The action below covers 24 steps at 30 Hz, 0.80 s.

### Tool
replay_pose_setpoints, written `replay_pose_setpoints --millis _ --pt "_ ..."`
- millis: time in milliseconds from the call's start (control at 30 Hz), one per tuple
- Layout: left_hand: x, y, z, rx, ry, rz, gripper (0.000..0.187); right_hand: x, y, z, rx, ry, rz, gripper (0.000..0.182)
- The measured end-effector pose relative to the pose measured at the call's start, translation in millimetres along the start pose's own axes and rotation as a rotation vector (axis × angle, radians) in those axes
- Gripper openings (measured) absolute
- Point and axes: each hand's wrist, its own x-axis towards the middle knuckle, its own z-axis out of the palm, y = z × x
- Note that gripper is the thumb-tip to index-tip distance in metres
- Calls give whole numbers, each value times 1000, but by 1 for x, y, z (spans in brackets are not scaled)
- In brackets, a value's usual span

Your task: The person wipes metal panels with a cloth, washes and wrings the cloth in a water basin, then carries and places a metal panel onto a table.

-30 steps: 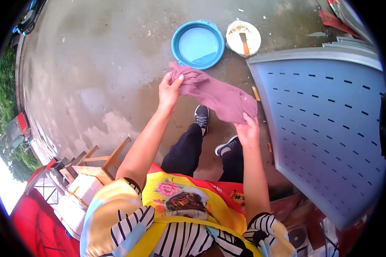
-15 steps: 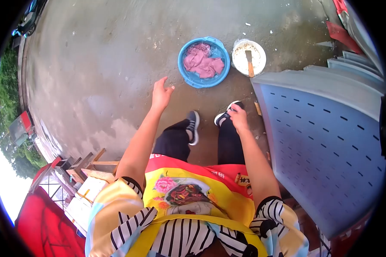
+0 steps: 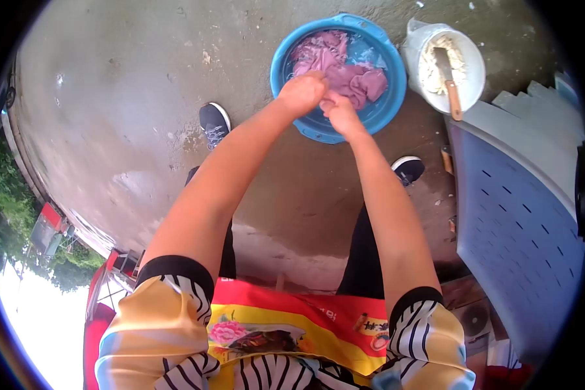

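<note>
A round blue plastic basin (image 3: 278, 65) stands on the wet ground with water in it. Crumpled in the water lies a wet pink cloth (image 3: 357, 82). My left hand (image 3: 302, 94) is closed over the cloth's near left part, above the basin's near side. Close beside it, my right hand (image 3: 343, 116) is closed too, pinching a bit of the same cloth. The two hands nearly meet, and my fingertips are partly hidden.
Right of the basin stands a white bucket (image 3: 478, 71) holding pale, crumbly stuff, with a wooden-handled scraper (image 3: 453, 97) lying across it. A large blue-grey slotted metal panel (image 3: 520, 221) rises on the right. My shoes (image 3: 214, 123) are set apart on the ground.
Both hands have come forward and down from above my legs to the basin and taken hold of the pink cloth. My feet are farther apart, and the basin appears closer.
</note>
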Motion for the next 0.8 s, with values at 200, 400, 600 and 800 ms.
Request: replay_pose_setpoints --millis 200,400,600,800 --pt "15 -28 46 336 64 -250 23 37 47 -50 -121 547 35 31" --pt "26 10 41 321 91 -135 24 7 13 -21 -722 506 -400 39" --pt "43 -17 66 163 -104 -336 20 43 19 -23 -1162 238 -61 29" --pt "-5 25 30 -55 160 -40 12 -9 17 -29 -713 340 -233 25"
